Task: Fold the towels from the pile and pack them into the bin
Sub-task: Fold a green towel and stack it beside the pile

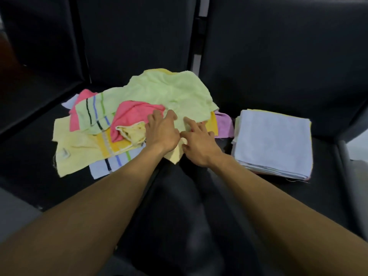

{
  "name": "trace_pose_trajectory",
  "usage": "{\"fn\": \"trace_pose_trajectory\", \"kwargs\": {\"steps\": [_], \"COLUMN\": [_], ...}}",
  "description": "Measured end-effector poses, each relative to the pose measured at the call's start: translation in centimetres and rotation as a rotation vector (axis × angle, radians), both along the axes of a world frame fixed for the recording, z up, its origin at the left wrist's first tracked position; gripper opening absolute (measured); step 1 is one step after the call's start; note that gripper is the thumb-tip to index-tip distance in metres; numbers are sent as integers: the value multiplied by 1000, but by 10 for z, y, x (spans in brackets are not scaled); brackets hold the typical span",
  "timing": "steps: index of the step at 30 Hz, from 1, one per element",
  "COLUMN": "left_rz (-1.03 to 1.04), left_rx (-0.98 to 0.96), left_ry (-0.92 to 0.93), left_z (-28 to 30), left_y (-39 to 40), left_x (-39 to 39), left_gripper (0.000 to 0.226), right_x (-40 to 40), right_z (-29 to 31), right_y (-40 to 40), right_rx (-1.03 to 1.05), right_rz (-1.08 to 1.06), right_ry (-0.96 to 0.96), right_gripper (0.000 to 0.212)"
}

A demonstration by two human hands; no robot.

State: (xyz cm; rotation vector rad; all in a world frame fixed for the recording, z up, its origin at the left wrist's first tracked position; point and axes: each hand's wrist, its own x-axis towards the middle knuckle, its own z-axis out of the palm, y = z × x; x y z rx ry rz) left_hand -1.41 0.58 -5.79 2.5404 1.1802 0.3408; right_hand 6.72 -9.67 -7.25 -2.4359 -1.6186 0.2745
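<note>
Black padded seating fills the view, its upright back panels (139, 36) rising behind a flat dark seat (29, 156). Nearest, both forearms reach forward over a dark-clad lap. The left hand (163, 132) rests on the loose towel pile (111, 132), its fingers (157, 116) curled down into the cloth at the edge of a pink towel (131, 114); whether they truly grip it I cannot tell. The right hand (199, 142) lies just beside it, fingers (191, 123) spread and nearly straight, pressing the pale green towel (169, 90) that drapes over the heap, its long axis running left to right. Well to the right stands a squared stack of folded towels (272, 142), light blue on top
</note>
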Motion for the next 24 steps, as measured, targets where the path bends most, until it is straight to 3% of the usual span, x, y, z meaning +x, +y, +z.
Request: {"fn": "trace_pose_trajectory", "kwargs": {"steps": [5,11,14,18,22,24], "left_rz": [-17,-115,-177,-240,-303,-365], "left_rx": [66,-87,-68,3,-76,-88], "left_ry": [-133,-326,-350,-360,-420,-433], "left_z": [-8,26,45,75,95,97], "left_y": [3,-23,-45,-91,-144,-175], "left_x": [-9,-4,-6,-10,-10,-8], "left_gripper": [44,42,39,13,8,9], "right_x": [-10,-12,-13,-16,-23,-28], "right_z": [-10,17,49,90,109,114], "right_y": [7,-11,-43,-104,-156,-186], "right_rx": [90,388,611,698,735,788], "right_rz": [-47,-81,-197,-351,-488,-560], "right_ry": [-42,53,188,228,218,259], "right_gripper": [46,41,25,13,10,19]}}
